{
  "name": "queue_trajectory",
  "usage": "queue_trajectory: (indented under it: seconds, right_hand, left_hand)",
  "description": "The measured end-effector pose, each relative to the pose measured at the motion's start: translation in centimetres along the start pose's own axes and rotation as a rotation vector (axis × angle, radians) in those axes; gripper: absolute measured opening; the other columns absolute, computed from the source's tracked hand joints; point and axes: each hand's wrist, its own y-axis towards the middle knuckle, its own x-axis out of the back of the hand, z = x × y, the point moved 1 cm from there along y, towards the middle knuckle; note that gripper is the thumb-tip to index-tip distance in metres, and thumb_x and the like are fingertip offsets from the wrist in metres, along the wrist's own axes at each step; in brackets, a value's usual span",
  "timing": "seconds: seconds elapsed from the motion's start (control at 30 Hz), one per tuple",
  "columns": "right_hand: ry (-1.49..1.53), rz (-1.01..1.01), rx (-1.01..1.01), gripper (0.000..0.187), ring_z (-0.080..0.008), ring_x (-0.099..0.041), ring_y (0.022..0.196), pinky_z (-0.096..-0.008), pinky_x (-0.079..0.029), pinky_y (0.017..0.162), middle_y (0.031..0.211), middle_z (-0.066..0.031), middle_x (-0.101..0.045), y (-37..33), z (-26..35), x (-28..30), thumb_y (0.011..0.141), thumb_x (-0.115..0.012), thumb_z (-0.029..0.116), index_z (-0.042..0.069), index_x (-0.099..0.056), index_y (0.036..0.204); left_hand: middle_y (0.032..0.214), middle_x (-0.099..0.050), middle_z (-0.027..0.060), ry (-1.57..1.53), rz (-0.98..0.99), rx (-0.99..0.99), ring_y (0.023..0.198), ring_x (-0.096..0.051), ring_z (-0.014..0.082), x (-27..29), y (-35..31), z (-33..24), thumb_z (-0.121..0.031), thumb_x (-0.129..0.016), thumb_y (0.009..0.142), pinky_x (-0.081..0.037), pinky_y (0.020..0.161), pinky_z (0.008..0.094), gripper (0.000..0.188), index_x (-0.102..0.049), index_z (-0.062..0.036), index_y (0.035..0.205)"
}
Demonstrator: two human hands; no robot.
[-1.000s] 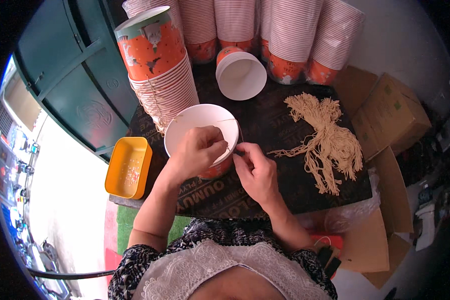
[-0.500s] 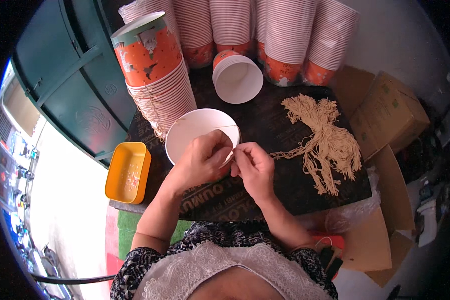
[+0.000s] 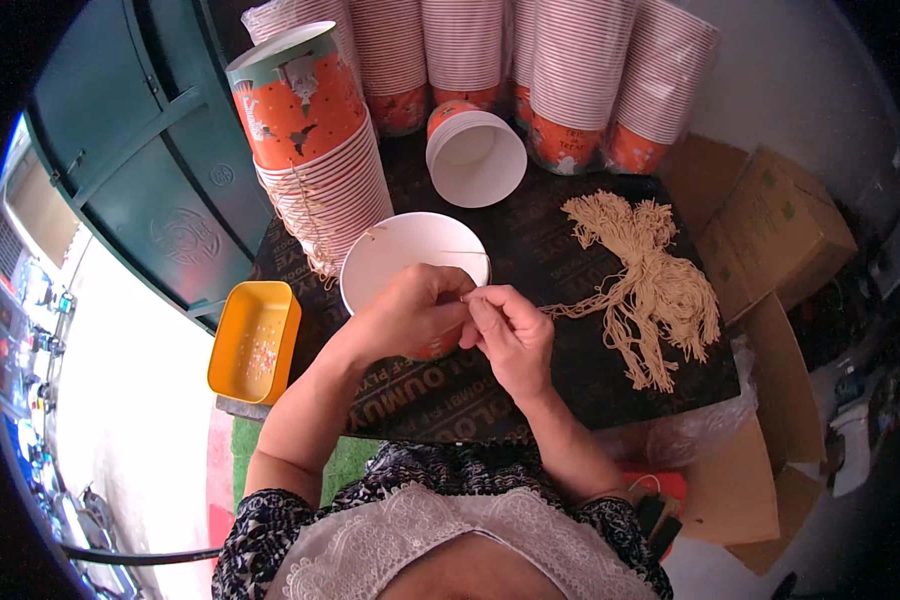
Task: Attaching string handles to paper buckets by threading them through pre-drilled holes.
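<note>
A white-lined paper bucket [image 3: 395,243] stands mouth up at the front of the table, an orange patch of its outside showing below my hands. A thin tan string [image 3: 462,252] runs across the inside of its mouth towards the right rim. Over the near right rim, my left hand [image 3: 417,312] and my right hand [image 3: 513,338] meet fingertip to fingertip. Both are closed in a pinch on the end of the string, which my fingers mostly hide. Right of them lies a bundle of tan strings [image 3: 660,285].
Left of the bucket stands a tall stack of nested buckets [image 3: 315,140] with strings down its side. A yellow tray [image 3: 222,345] holding small bits sits at the left edge. Behind are a sideways bucket [image 3: 477,160] and wrapped stacks [image 3: 580,70]. Cardboard boxes [image 3: 785,215] stand at right.
The bucket has shifted slightly right and towards me. My hands stay together at its rim, with the left hand moved slightly right and the fingertips closer.
</note>
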Motion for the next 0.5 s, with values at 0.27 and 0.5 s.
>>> queue_trajectory:
  seconds: [0.27, 0.5]
  right_hand:
    - [-0.430, -0.002, -0.005, 0.017, -0.0197, -0.065, 0.066, -0.0327, -0.050, 0.057, 0.075, -0.0107, -0.063, -0.4, 2.2, 2.1, 0.090, -0.065, 0.010, 0.001, -0.061, 0.103]
    - [-0.840, 0.100, 0.195, 0.009, -0.0316, -0.064, 0.074, -0.0411, -0.051, 0.063, 0.086, -0.0112, -0.060, -0.4, 3.8, 3.1, 0.085, -0.066, 0.007, 0.004, -0.061, 0.092]
  left_hand:
    - [0.071, -0.066, 0.0025, -0.099, -0.075, -0.036, 0.064, -0.056, 0.0062, 0.8, 0.0, -0.1, -0.010, -0.064, 0.091, -0.046, 0.058, 0.0236, 0.015, -0.072, 0.0027, 0.093]
    - [0.067, -0.062, 0.0020, -0.236, -0.091, -0.046, 0.053, -0.049, 0.0048, 0.9, 0.8, 1.0, -0.005, -0.068, 0.087, -0.038, 0.046, 0.0231, 0.007, -0.069, 0.0021, 0.085]
